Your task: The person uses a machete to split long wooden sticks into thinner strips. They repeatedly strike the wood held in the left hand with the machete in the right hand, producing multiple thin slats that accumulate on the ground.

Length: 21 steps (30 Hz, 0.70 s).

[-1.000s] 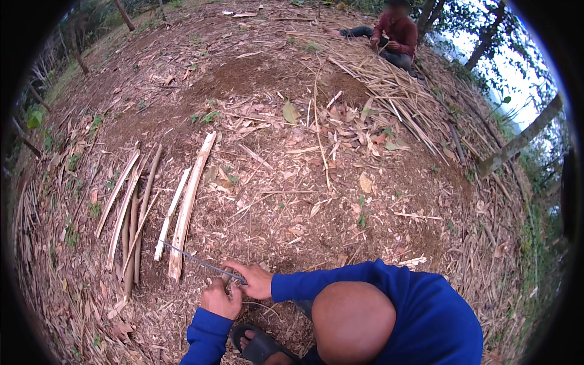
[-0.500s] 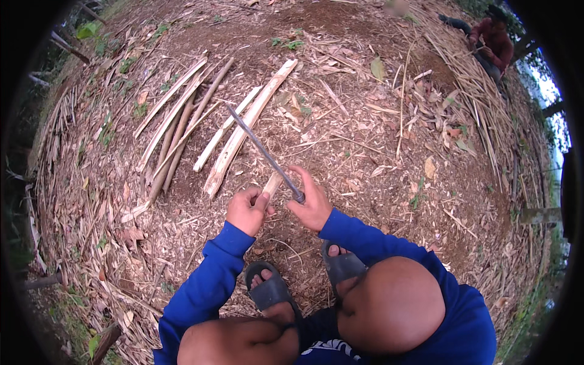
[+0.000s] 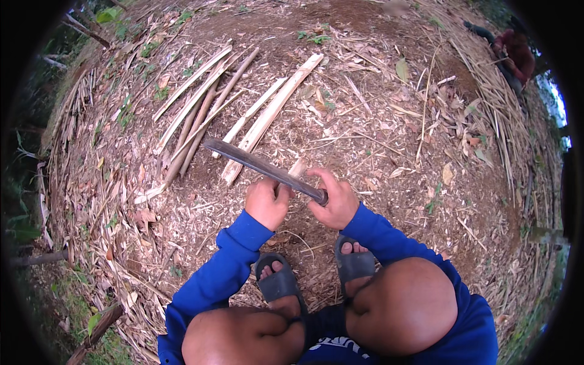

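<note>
My right hand point(image 3: 336, 201) is closed round the handle end of a machete point(image 3: 261, 165), its forefinger crooked above the grip. The dark blade slants up and to the left, its flat side showing, and passes just over my left hand point(image 3: 267, 204). That hand is closed on a short pale piece of wood point(image 3: 297, 167). The wood's top end sticks out past the blade; the blade and my fingers hide the rest. Whether the blade touches the wood I cannot tell.
Split pale wood strips point(image 3: 274, 115) and brown sticks point(image 3: 199, 134) lie beyond my hands. Chips and dry leaves litter the ground. My sandalled feet point(image 3: 285, 281) are close below. At the far right a person point(image 3: 516, 55) sits by a heap of long stalks point(image 3: 486, 100).
The machete has swung lower and left across my left hand, and its blade has turned to show its flat side. Both hands still hold what they held. The view has shifted slightly left.
</note>
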Motion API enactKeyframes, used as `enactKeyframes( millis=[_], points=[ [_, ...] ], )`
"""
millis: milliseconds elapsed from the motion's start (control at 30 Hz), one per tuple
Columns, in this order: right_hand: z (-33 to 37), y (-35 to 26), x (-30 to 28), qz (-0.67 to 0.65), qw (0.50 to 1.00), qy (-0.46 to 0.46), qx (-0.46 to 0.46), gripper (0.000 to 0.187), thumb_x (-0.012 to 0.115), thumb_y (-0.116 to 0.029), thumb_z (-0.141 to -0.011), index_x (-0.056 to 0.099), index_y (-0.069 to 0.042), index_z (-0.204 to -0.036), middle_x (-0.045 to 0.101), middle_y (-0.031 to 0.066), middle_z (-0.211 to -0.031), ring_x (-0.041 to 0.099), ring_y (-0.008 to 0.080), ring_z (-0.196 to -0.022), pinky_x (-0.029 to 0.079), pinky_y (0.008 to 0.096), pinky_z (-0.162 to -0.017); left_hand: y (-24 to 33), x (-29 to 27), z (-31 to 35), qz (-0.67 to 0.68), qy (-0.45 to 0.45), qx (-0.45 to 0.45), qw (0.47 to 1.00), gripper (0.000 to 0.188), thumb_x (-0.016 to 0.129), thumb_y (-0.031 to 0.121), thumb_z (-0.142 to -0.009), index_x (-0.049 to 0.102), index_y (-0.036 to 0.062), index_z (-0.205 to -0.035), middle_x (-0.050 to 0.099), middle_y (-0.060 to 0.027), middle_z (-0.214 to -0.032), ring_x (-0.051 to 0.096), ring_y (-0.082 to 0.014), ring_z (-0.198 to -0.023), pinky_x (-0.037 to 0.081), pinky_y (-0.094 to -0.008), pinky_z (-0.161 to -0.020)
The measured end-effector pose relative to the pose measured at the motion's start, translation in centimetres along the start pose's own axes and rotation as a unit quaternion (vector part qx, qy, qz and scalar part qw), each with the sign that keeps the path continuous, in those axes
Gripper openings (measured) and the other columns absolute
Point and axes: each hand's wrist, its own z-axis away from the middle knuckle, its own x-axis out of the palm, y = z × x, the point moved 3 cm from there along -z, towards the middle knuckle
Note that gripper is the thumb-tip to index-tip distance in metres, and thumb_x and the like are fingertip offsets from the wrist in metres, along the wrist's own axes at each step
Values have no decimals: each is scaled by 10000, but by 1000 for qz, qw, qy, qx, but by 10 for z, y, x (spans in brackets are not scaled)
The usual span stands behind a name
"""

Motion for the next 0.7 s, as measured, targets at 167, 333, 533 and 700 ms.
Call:
enactKeyframes(
  millis=[167, 333, 533, 700],
  points=[
    [2, -3, -1, 103, 994, 28, -21, 436, 704, -176, -753, 566, -94, -1158, 637, 155, -648, 672, 367, -624, 539, 456, -572, -10, 10, 4, -7, -9, 15, 1000, 135, 610, 78, -859, 689, -16, -914, 686, -173, -751, 675, -317, -668, 518, -405, -633],
    [-3, -2, 5, 105, 993, 38, -38, 276, 695, -194, -764, 614, -89, -1006, 666, 149, -731, 675, 365, -653, 539, 457, -567, 3, 16, 11, -17, 70, 97, 993, 151, 652, 126, -845, 693, -9, -899, 665, -225, -752, 680, -381, -712, 523, -451, -656],
    [-7, -2, 9, 109, 991, 47, -54, 178, 665, -130, -734, 636, -67, -898, 653, 154, -746, 656, 370, -657, 520, 446, -566, 16, 18, 19, -47, 65, 64, 995, 156, 584, 88, -920, 661, -47, -933, 641, -222, -681, 667, -333, -581, 512, -410, -536],
    [-9, -12, 10, 115, 990, 40, -67, 157, 648, -108, -710, 617, -58, -856, 628, 152, -712, 637, 380, -642, 503, 453, -559, 9, 22, 22, -68, 27, 78, 994, 170, 532, 76, -963, 629, -64, -961, 621, -255, -709, 644, -401, -631, 482, -452, -569]
  ],
)
